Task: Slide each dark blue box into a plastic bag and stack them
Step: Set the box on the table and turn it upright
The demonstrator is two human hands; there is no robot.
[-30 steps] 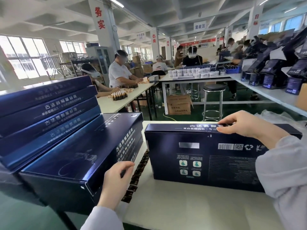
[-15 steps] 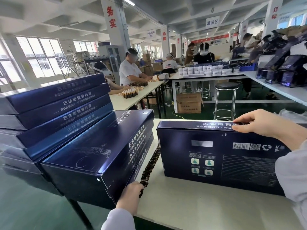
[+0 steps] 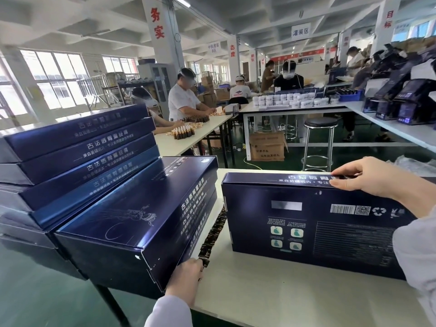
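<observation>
A dark blue box stands on its long edge on the white table, its printed back facing me. My right hand pinches its top edge near the right end. To the left, a low stack of dark blue boxes lies flat and overhangs the table's left edge. My left hand grips the stack's lower near corner, its fingertips hidden under the box. Behind it stands a taller pile of the same boxes. Crumpled clear plastic bags lie at the far right of the table.
A strip of dark brown sachets lies on the table between the flat stack and the upright box. Beyond the table stand a metal stool and cardboard cartons. Several people work at other tables. More dark boxes crowd the right-hand table.
My left hand slid down from the end face of the flat stack to its lower near corner. My right hand kept its hold on the upright box's top edge.
</observation>
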